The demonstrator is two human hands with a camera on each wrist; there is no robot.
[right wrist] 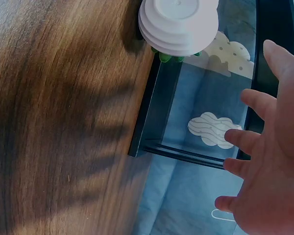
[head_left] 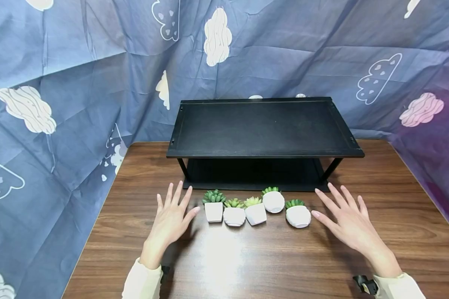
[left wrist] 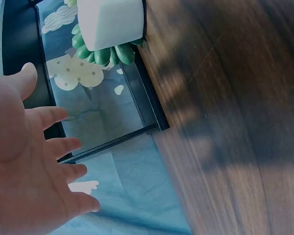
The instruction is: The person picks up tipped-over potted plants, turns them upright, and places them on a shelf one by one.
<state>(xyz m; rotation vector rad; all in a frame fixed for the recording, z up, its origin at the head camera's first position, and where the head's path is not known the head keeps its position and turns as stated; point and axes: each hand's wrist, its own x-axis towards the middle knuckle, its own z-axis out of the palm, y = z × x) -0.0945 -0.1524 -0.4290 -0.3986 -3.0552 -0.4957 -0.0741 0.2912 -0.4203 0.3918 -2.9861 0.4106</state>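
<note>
A left hand (left wrist: 24, 161) spreads its fingers, palm to the camera, near a white potted succulent (left wrist: 110, 27) on a wooden table (left wrist: 230, 122), with a black shelf frame (left wrist: 149, 105) and cloud-print cloth (left wrist: 137, 196) beyond.

A two-tier shelf (head_left: 263, 128) stands at the back of the desk (head_left: 247, 257); five potted succulents (head_left: 255, 209) sit in a row just before it; the left hand (head_left: 170, 220) lies left of the row, the right hand (head_left: 349, 224) right of it; a curtain (head_left: 78, 83) hangs behind.
</note>
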